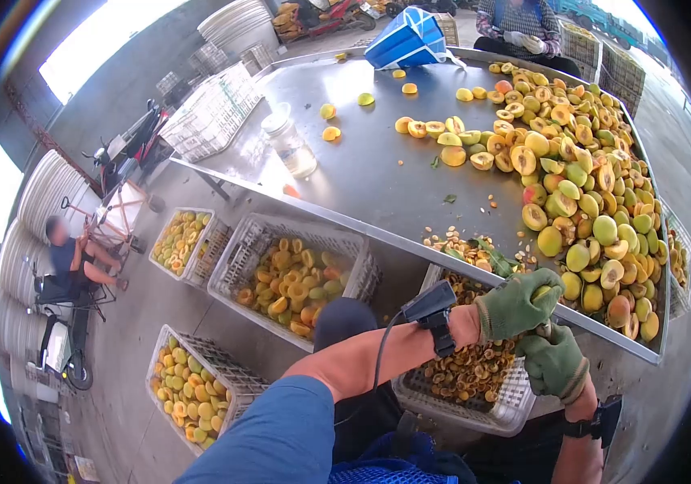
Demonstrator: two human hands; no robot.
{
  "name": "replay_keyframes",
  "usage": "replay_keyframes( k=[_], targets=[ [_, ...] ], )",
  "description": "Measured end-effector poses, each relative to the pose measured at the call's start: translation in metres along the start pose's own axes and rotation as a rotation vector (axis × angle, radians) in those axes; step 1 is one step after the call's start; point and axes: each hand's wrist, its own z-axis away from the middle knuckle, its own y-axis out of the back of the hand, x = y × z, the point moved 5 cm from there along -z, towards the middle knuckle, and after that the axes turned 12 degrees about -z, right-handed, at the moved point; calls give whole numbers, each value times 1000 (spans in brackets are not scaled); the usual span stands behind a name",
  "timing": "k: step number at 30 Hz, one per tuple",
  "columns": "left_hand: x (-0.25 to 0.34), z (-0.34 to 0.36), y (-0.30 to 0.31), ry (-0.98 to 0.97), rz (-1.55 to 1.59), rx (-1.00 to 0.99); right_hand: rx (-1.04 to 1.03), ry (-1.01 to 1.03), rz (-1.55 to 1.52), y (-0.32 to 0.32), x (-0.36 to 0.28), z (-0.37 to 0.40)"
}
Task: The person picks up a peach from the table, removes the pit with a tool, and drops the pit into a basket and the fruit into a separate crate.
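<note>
My left hand point(516, 305), in a green glove, is closed around an apricot point(542, 292), of which only a small yellow-green part shows. Just below it, my gloved right hand point(553, 360) is closed, its fingertips close to the left hand; whatever it grips is hidden. Both hands are above a white plastic crate point(515, 407) filled with brown pits and scraps point(466, 373). Beyond them, a large heap of whole and halved apricots point(579, 189) covers the right side of the metal table point(361, 173).
A clear jar point(290, 145) and a blue bag point(407, 39) stand on the table. Crates of apricot halves point(236, 250) and whole apricots point(188, 335) sit on the floor at left. Another person's gloved hands point(525, 42) are across the table. Someone sits point(67, 256) at far left.
</note>
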Motion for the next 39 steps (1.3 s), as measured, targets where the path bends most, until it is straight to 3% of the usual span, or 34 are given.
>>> replay_keyframes(
  k=[5,8,10,13,19,23,25,28,30,32,35,37,38,39],
  targets=[
    [5,0,3,-110,-152,19,-17,-59,-22,1,1,2],
    [11,1,3,-299,-277,44,-177,-208,-254,3,9,9],
    [18,-1,3,-367,-291,44,-279,-153,-338,6,9,7],
    [21,-4,-3,-213,-86,15,-386,-140,-437,8,9,8],
    [19,1,-13,-139,243,37,-837,-203,-847,3,18,10],
    [19,7,-15,-153,275,49,-1067,-283,-1052,-5,23,12],
    [16,5,-20,-81,385,19,-1086,-251,-1052,-12,18,14],
    [20,12,-9,-172,331,23,-1072,-91,-1010,-20,32,10],
    [26,24,-7,116,430,-81,-941,-263,-1039,-28,28,22],
    [28,33,-9,190,602,-100,-1089,-221,-969,-40,20,33],
    [31,48,-9,221,740,-67,-1003,-106,-916,-43,20,36],
    [45,63,14,63,230,34,-1001,-97,-934,-43,15,43],
    [41,67,17,90,326,65,-1003,-97,-937,-42,13,48],
    [37,71,20,115,423,99,-841,-181,-899,-38,20,49]
  ],
)
